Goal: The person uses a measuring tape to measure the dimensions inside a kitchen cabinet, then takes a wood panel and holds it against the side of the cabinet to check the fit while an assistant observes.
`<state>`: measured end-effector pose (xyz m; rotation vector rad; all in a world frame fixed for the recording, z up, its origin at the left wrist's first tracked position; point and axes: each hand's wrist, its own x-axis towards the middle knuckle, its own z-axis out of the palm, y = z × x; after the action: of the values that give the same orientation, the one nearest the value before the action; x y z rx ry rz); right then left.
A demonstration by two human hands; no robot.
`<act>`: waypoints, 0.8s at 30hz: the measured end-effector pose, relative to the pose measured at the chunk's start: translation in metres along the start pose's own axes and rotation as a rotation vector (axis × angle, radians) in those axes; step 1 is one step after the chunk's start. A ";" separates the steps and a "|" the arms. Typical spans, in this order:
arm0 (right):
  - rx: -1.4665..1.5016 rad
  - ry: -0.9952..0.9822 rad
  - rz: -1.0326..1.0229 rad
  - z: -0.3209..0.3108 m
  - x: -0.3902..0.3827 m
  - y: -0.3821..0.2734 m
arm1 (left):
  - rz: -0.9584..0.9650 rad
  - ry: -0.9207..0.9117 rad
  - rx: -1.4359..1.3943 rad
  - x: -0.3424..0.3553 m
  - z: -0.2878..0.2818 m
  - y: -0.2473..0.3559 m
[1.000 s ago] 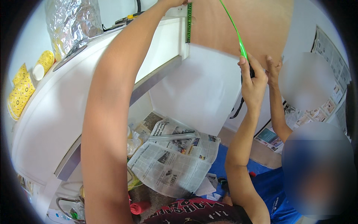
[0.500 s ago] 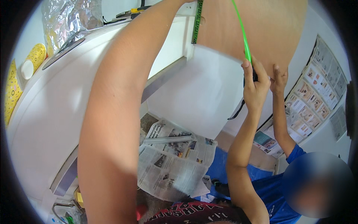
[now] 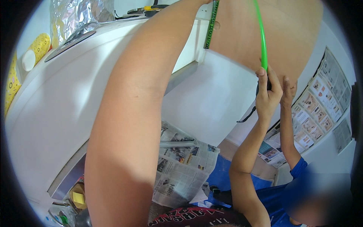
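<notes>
My right hand (image 3: pixel 268 92) is wrapped round a dark tape measure (image 3: pixel 269 84), its thumb and fingers about the mouth. From it a bright green blade (image 3: pixel 261 34) runs up out of the top edge. Another stretch of green, dark-marked blade (image 3: pixel 211 26) lies along the left edge of a tan board (image 3: pixel 242 30), beside a round hole. My left arm reaches up across the picture to my left hand (image 3: pixel 207 1), almost wholly cut off at the top, near that blade; its fingers do not show. A co-worker's hand (image 3: pixel 288 90) touches the board's lower right edge.
A large white panel (image 3: pixel 56 106) fills the left side, with yellow patterned cups (image 3: pixel 39 44), crinkled clear plastic (image 3: pixel 79 19) and yellow-handled pliers (image 3: pixel 151 7) by its far edge. Newspaper (image 3: pixel 185 170) and a blue sheet (image 3: pixel 223 166) cover floor below. A co-worker in blue crouches at the lower right.
The whole view has shifted, so the board, panel and my arms sit farther right and slightly lower. My right hand keeps its hold on the tape measure.
</notes>
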<state>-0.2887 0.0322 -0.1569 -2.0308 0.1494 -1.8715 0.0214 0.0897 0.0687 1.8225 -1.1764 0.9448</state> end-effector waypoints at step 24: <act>0.035 -0.010 -0.002 0.014 0.003 -0.006 | 0.001 0.048 -0.045 -0.003 0.003 -0.001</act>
<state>-0.2758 0.0394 -0.1526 -2.0177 0.1102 -1.8517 0.0221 0.0880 0.0645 1.7544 -1.1598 0.9503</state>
